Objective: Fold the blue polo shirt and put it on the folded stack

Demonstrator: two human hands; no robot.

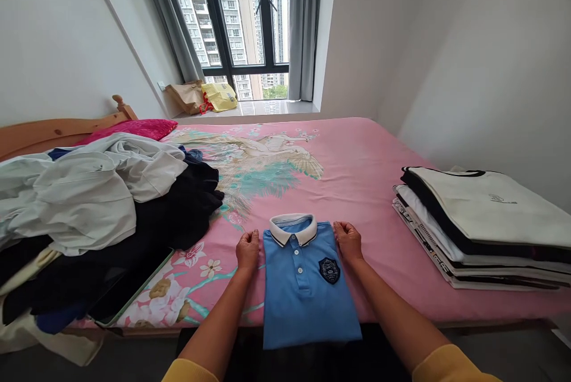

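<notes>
Before us lies the bed (366,156) with its pink flowered sheet. On its left side sits a heap of unfolded clothes (89,209); on its right, a stack of folded garments (482,227). At the near edge, between them, lies a folded blue polo shirt (306,287). Our left hand (247,250) and right hand (348,240), fingers curled, press against the shirt's shoulders, gripping nothing.
</notes>
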